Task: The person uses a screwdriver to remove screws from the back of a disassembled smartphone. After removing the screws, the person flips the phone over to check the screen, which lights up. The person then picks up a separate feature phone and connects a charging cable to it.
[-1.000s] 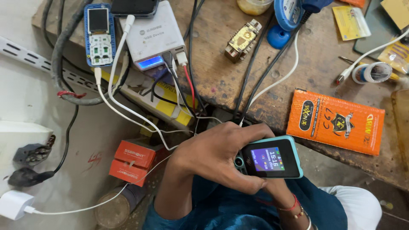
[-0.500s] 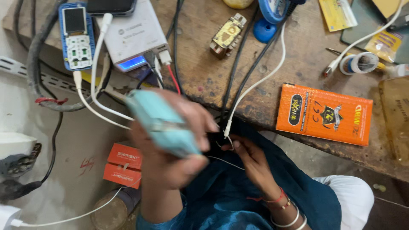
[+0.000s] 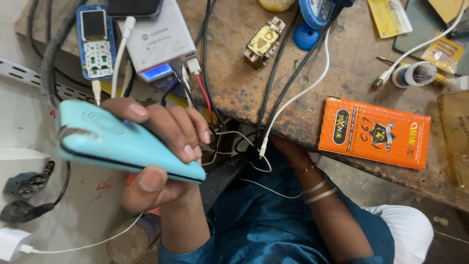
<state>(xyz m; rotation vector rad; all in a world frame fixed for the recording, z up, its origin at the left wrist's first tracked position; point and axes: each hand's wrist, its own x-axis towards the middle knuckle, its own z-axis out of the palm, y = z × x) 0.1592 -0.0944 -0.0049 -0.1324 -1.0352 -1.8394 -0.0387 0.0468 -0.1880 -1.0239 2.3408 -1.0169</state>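
My left hand grips a light-blue phone, held up close with its back towards me and its screen turned away. My right hand reaches to the edge of the wooden bench. Only its wrist, with thin bangles, and part of the hand show, and the fingers are hidden under the bench edge. The plug end of a white cable hangs right beside that hand. I cannot tell whether the hand touches it.
On the bench lie an orange packet, a white charging hub with several cables plugged in, a small blue keypad phone, a gold metal part and a tape roll. A white charger lies lower left.
The phone was held low with its lit screen up. My left hand has lifted it up and left and flipped it back-side up, while my right hand let go and moved to the bench edge.
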